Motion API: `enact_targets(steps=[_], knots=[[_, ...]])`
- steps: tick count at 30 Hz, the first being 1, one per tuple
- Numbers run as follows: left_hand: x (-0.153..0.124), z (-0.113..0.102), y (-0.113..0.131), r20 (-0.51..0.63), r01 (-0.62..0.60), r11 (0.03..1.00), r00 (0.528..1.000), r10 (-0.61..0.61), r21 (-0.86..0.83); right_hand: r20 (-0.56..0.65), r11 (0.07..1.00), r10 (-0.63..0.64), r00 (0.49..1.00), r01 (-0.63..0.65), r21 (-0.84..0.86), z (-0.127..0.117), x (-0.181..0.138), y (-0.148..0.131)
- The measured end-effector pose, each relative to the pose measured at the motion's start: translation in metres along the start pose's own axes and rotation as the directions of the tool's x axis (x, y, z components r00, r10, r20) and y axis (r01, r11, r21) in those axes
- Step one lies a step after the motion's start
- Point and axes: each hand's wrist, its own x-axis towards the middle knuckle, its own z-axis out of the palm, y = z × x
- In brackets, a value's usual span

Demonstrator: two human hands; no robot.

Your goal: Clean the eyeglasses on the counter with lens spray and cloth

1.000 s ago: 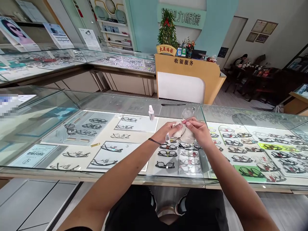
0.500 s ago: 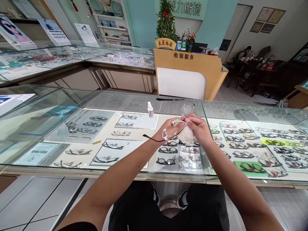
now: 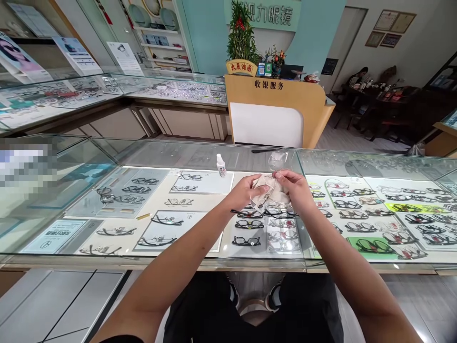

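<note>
Both hands meet over the glass counter [image 3: 200, 157]. My left hand [image 3: 244, 191] is closed on a beige cleaning cloth [image 3: 268, 186]. My right hand [image 3: 295, 189] pinches a pair of thin-framed glasses [image 3: 277, 161] whose clear lens sticks up beyond the fingers, the cloth wrapped against the frame. A small white spray bottle [image 3: 221, 166] stands on the glass just left of my hands. Under the glass lie rows of spectacle frames [image 3: 247, 225].
A yellow cashier desk [image 3: 282, 109] with a plant stands beyond the counter. More glass display cases [image 3: 107, 90] run along the left. A dark temple piece or pen [image 3: 264, 150] lies on the glass behind the lens. A person sits at a table far right [image 3: 360, 78].
My left hand turned palm-down over the cloth, hiding the wrist tag and the black temple that stuck out left. Hands stay together at the same spot; the view shifted slightly.
</note>
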Motion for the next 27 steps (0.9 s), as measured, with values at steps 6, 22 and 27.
enact_targets(steps=[6,22,27], knots=[[0.006,-0.005,-0.005,-0.135,0.018,0.999,0.991,-0.023,-0.041,-0.043,0.988,-0.142,0.989,0.138,-0.075,-0.009,0.006,-0.003],[0.009,-0.024,0.013,-0.096,-0.022,0.981,0.995,0.004,-0.193,0.079,0.975,0.076,0.994,-0.058,-0.213,-0.005,-0.005,-0.011],[0.006,-0.02,0.008,-0.065,0.001,0.994,0.998,-0.008,-0.109,0.148,0.963,0.113,0.982,-0.072,-0.261,-0.002,-0.006,-0.007]])
